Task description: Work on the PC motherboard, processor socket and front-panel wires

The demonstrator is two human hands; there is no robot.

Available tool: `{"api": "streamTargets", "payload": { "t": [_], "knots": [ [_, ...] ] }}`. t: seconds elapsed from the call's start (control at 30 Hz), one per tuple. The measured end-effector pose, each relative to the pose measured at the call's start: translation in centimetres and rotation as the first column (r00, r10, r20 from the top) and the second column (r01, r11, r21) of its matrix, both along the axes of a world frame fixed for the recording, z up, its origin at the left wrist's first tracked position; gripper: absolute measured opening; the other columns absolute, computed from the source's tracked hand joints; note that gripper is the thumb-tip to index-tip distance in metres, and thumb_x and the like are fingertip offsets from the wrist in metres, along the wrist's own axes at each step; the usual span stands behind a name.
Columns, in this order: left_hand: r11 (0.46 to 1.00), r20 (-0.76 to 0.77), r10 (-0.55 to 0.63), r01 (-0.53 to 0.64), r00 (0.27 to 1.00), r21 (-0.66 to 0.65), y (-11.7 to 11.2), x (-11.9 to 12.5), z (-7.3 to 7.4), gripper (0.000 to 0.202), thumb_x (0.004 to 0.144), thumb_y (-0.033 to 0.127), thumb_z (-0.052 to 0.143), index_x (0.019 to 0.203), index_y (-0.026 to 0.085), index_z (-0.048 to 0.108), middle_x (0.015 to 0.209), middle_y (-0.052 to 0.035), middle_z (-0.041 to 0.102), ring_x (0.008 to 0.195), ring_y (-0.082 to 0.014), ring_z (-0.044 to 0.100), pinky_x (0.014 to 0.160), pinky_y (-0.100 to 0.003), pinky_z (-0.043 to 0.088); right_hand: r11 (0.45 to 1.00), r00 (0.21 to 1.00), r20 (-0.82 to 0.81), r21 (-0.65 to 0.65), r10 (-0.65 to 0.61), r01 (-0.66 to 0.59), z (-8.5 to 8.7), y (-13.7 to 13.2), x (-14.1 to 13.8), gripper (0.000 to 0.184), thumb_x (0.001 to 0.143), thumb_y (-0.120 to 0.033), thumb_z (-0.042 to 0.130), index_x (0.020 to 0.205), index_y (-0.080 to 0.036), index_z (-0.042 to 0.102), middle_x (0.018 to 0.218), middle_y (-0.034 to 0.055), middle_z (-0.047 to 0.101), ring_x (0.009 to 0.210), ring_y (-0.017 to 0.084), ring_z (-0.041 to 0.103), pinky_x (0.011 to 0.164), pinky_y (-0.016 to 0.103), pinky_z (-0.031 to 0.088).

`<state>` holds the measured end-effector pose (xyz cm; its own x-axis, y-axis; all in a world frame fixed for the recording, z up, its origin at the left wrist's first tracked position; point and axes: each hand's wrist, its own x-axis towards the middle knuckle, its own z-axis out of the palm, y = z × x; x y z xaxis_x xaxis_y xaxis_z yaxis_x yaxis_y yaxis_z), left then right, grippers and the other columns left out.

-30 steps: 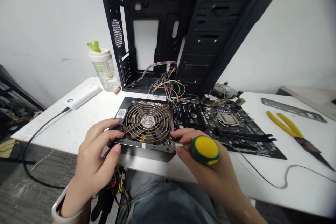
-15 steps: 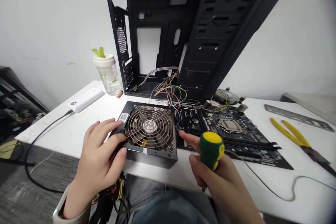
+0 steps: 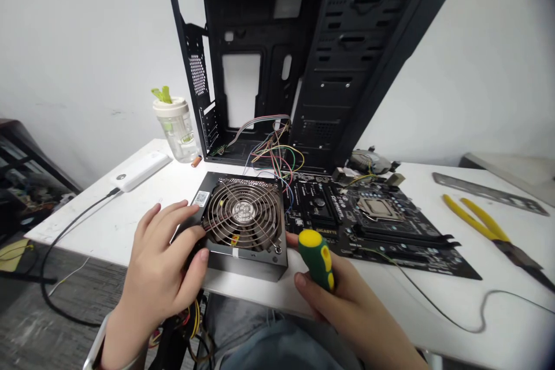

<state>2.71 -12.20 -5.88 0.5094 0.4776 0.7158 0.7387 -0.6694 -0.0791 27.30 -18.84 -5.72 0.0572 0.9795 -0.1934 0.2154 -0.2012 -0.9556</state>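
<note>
A black computer power supply (image 3: 260, 263) with a round wire fan grille lies flat near the table's front edge. My left hand (image 3: 167, 260) grips its left end, fingertips on the top edge and thumb at the near corner. My right hand (image 3: 342, 295) is closed around a screwdriver (image 3: 316, 260) with a green and yellow handle; its shaft is hidden. The right index fingertip meets the power supply's right side. Just right of the power supply lies a motherboard (image 3: 381, 237), its processor showing. Bundled cables (image 3: 191, 318) hang below my left hand.
Behind stands an open black computer case (image 3: 321, 81) with loose thin wires (image 3: 277, 150) at its base. A lidded cup (image 3: 176, 130) and white power bank (image 3: 141, 170) are at left. Yellow-handled pliers (image 3: 485, 225) and a metal strip (image 3: 489, 192) lie at right.
My right hand has moved left with the screwdriver, bringing its index finger to the power supply's side. The left hand keeps its place on the power supply. The view has shifted slightly.
</note>
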Motion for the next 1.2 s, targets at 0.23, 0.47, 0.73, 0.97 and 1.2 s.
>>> {"api": "streamTargets", "payload": {
  "t": [0.23, 0.47, 0.73, 0.97, 1.2],
  "knots": [
    [1.0, 0.013, -0.03, 0.03, 0.999, -0.003, -0.07, -0.34, -0.15, 0.016, 0.081, 0.017, 0.052, 0.097, 0.017, 0.055, 0.115, -0.0145, 0.058, 0.111, -0.0314, 0.057, 0.102, -0.053, 0.037, 1.0, 1.0, 0.018, -0.006, 0.024, -0.024, -0.01, -0.02, 0.17, 0.04, 0.078, -0.037, 0.056, 0.112, -0.017, 0.064, 0.055, -0.0055, 0.038, 0.053, 0.012, 0.038, 0.052, 0.025, 0.031],
    [0.998, 0.032, -0.051, 0.052, 0.998, -0.037, 0.03, -0.25, -0.16, 0.018, 0.082, 0.017, 0.052, 0.099, 0.017, 0.057, 0.114, -0.0127, 0.061, 0.108, -0.0279, 0.059, 0.102, -0.047, 0.041, 1.0, 0.999, 0.04, -0.004, 0.001, 0.0, -0.16, -0.14, 0.15, 0.051, 0.079, -0.039, 0.055, 0.124, -0.017, 0.06, 0.056, -0.0053, 0.04, 0.054, 0.013, 0.038, 0.054, 0.025, 0.031],
    [0.997, 0.04, -0.05, 0.052, 0.998, -0.051, 0.0, -0.27, -0.31, 0.018, 0.083, 0.016, 0.051, 0.099, 0.017, 0.057, 0.115, -0.0129, 0.06, 0.107, -0.0269, 0.059, 0.101, -0.046, 0.044, 1.0, 0.999, 0.039, 0.013, -0.002, 0.002, -0.26, -0.15, 0.14, 0.047, 0.078, -0.036, 0.056, 0.121, -0.018, 0.063, 0.055, -0.0054, 0.041, 0.053, 0.012, 0.038, 0.057, 0.026, 0.037],
    [0.996, 0.055, -0.053, 0.057, 0.997, -0.075, 0.0, -0.21, -0.4, 0.014, 0.084, 0.016, 0.05, 0.098, 0.017, 0.055, 0.115, -0.0124, 0.06, 0.106, -0.0259, 0.06, 0.102, -0.046, 0.044, 0.999, 0.999, 0.028, 0.036, -0.029, 0.028, -0.18, -0.14, 0.04, 0.046, 0.075, -0.036, 0.06, 0.117, -0.018, 0.067, 0.054, -0.0055, 0.039, 0.058, 0.014, 0.043, 0.067, 0.029, 0.044],
    [0.994, 0.112, -0.03, 0.042, 0.993, -0.106, -0.26, -0.19, -0.56, 0.021, 0.086, 0.018, 0.051, 0.107, 0.015, 0.051, 0.119, -0.0142, 0.059, 0.11, -0.0254, 0.058, 0.102, -0.043, 0.044, 1.0, 0.999, 0.035, 0.013, -0.007, 0.006, -0.33, -0.16, 0.2, 0.049, 0.077, -0.037, 0.058, 0.122, -0.019, 0.064, 0.056, -0.0058, 0.039, 0.053, 0.013, 0.039, 0.066, 0.03, 0.044]
  ]
}}
